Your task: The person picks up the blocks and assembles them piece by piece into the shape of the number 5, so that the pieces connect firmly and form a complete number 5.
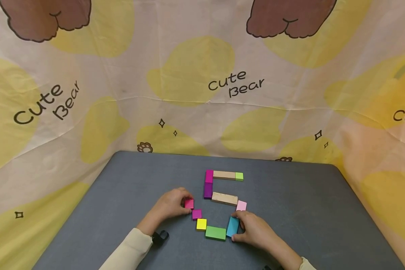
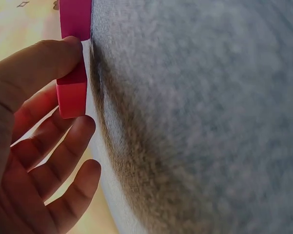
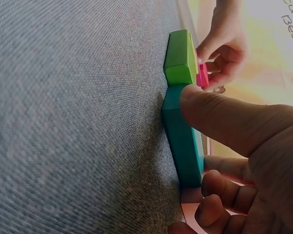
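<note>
Coloured blocks lie on a grey table in a shape like a figure 5 or 6. At its left end, my left hand [image 1: 173, 202] pinches a hot-pink block [image 1: 189, 204] between thumb and fingers. Beside that sit a magenta block [image 1: 197, 214], a yellow block [image 1: 201, 224] and a long green block [image 1: 215, 233]. My right hand [image 1: 254, 229] holds a blue block [image 1: 233, 227] by its two ends, thumb at the near end. In the right wrist view the blue block [image 3: 180, 141] touches the green block [image 3: 180, 57]. A light-pink block [image 1: 241, 206] adjoins the blue one's far end.
Farther back are a bare wooden block [image 1: 224, 198], a purple block [image 1: 208, 191], an upper magenta block [image 1: 209, 176], another wooden block [image 1: 224, 175] and a lime block [image 1: 239, 176]. A printed cloth [image 1: 189, 123] hangs behind the grey table [image 1: 138, 176].
</note>
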Motion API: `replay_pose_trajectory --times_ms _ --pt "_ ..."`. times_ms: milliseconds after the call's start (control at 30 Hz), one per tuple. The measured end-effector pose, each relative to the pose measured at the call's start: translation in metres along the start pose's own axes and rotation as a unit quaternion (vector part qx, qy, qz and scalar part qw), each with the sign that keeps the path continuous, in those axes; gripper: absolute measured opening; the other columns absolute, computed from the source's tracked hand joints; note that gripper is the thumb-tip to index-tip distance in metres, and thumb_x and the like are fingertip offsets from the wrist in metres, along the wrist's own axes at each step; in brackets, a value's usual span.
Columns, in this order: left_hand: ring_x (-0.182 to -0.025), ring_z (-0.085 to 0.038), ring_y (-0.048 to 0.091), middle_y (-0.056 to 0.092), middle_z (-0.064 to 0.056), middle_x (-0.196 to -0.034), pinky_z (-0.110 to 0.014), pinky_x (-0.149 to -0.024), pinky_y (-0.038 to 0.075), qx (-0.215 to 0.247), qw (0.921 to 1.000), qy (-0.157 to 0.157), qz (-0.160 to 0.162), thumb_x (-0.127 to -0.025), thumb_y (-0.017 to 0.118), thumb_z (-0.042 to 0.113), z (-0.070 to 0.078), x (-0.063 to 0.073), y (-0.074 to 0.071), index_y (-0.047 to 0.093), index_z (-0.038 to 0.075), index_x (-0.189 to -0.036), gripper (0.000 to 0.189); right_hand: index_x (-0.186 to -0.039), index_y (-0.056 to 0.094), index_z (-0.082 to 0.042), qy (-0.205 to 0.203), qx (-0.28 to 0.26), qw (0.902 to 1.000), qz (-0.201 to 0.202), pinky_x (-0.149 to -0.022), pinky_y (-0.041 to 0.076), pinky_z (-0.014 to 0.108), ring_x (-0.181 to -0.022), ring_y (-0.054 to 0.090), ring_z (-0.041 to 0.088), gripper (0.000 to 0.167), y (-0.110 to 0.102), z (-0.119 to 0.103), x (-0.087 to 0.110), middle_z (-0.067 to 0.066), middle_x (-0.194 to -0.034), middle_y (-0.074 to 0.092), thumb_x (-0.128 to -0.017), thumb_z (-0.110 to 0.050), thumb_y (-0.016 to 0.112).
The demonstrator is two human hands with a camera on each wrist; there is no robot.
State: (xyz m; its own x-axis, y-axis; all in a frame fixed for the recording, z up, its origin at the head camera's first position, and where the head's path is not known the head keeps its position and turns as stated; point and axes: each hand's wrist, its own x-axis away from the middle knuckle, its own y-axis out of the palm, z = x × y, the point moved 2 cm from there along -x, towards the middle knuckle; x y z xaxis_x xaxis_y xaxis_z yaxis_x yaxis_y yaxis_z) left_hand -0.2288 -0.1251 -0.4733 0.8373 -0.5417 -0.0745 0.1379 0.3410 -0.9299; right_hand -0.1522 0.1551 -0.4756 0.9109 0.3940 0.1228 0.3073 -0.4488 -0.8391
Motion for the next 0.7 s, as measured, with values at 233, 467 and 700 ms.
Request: replay_pose_trajectory --times_ms 233,467,700 --pt "-0.075 -0.005 0.05 0.063 0.008 -0.092 -0.024 -0.066 0.045 -0.002 1.0 -0.002 -0.009 -0.074 0.079 0.028 0.0 -0.0016 0.0029 0.073 0.017 -0.101 0.029 -0.117 0.063 -0.008 -0.004 0.001 1.0 0.004 -0.056 0.033 0.023 -0.066 0.042 0.007 0.058 0.0 -0.0001 0.0 -0.005 -0.074 0.048 -0.07 -0.034 0.084" --pt "-0.075 -0.005 0.05 0.063 0.008 -0.092 -0.024 -0.066 0.045 -0.007 0.9998 0.004 -0.015 -0.074 0.08 0.029 -0.0011 -0.0023 0.0052 0.072 0.017 -0.101 0.031 -0.117 0.063 -0.008 -0.007 0.004 1.0 0.005 -0.055 0.033 0.023 -0.064 0.042 0.006 0.058 -0.0008 0.0002 -0.0007 -0.005 -0.074 0.047 -0.07 -0.036 0.084" --pt "-0.075 -0.005 0.05 0.063 0.007 -0.092 -0.024 -0.067 0.045 -0.006 0.9997 0.008 -0.02 -0.074 0.08 0.03 -0.0003 -0.0019 0.0049 0.073 0.017 -0.102 0.032 -0.115 0.063 -0.008 -0.007 0.0 1.0 -0.005 -0.054 0.033 0.023 -0.064 0.042 0.006 0.057 -0.0009 0.0009 -0.0023 -0.005 -0.073 0.048 -0.07 -0.035 0.084"
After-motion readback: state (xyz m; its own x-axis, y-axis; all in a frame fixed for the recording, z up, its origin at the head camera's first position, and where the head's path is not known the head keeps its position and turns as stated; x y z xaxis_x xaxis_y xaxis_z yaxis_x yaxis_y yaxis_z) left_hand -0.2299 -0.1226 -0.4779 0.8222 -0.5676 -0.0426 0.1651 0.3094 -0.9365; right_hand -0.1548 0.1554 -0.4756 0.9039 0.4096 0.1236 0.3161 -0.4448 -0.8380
